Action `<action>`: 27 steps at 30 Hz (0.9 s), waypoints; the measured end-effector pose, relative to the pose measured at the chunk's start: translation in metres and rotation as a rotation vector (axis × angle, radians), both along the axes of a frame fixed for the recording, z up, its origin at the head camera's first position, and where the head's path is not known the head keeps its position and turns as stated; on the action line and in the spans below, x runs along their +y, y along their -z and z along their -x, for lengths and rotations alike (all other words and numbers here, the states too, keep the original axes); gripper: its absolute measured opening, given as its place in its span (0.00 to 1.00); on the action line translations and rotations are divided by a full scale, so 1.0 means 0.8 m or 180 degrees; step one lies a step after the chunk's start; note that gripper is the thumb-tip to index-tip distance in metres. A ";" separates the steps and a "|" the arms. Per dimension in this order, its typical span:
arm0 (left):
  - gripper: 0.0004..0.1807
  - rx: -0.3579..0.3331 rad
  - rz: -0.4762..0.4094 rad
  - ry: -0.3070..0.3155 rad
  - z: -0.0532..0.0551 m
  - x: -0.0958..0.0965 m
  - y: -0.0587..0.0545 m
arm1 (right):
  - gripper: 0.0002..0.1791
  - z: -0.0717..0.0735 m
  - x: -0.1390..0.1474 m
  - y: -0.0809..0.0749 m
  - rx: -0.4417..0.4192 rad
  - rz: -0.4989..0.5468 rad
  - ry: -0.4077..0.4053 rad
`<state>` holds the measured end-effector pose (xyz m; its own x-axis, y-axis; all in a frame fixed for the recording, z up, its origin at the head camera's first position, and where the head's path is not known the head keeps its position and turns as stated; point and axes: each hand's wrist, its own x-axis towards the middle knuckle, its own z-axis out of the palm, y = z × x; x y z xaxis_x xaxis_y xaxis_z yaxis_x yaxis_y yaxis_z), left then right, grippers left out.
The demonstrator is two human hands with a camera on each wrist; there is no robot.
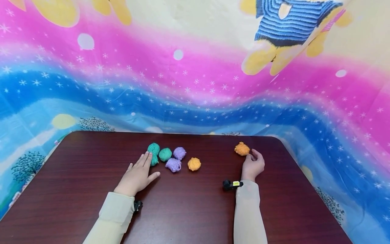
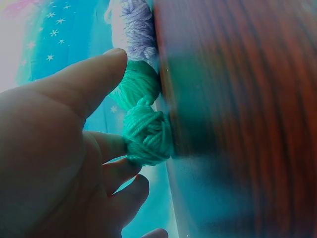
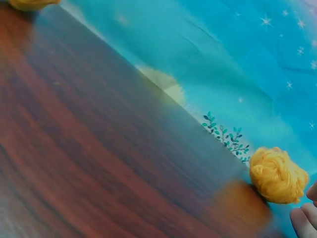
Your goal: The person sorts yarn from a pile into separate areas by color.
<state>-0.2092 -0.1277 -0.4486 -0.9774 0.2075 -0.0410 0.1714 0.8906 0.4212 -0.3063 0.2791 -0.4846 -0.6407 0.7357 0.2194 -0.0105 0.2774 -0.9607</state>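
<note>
My left hand (image 1: 135, 178) lies with its fingers spread beside the green yarn balls at the group's left end. In the head view its fingertips are right at a green ball (image 1: 153, 148) and overlap the edge of a lower green ball (image 1: 154, 160). The left wrist view shows a green yarn ball (image 2: 147, 134) in front of the fingers, with the thumb held apart from it. To the right, my right hand (image 1: 253, 166) is beside an orange yarn ball (image 1: 242, 148), its fingers loosely bent. In the right wrist view, fingertips (image 3: 303, 222) show close beside that orange ball (image 3: 277, 174).
A third green ball (image 1: 165, 154), two purple balls, one behind (image 1: 179, 153) and one in front (image 1: 173, 165), and another orange ball (image 1: 194, 164) sit mid-table. The dark wooden table (image 1: 189, 206) ends at the back against a printed cloth (image 1: 195, 84).
</note>
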 end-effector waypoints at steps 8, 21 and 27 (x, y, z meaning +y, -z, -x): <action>0.45 -0.0016 -0.0009 0.0001 0.000 0.000 0.000 | 0.15 -0.001 -0.002 -0.009 0.0070 0.0189 0.0020; 0.45 -0.0017 -0.0009 -0.0014 0.002 -0.001 0.002 | 0.14 0.008 -0.033 -0.021 0.0658 0.0639 -0.1881; 0.45 -0.0016 0.0003 -0.0005 0.002 -0.001 0.002 | 0.20 0.007 -0.047 -0.017 0.0261 0.0458 -0.2913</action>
<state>-0.2106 -0.1283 -0.4504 -0.9775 0.2060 -0.0462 0.1679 0.8913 0.4211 -0.3121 0.2415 -0.4709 -0.9716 -0.0249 0.2355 -0.2357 0.0060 -0.9718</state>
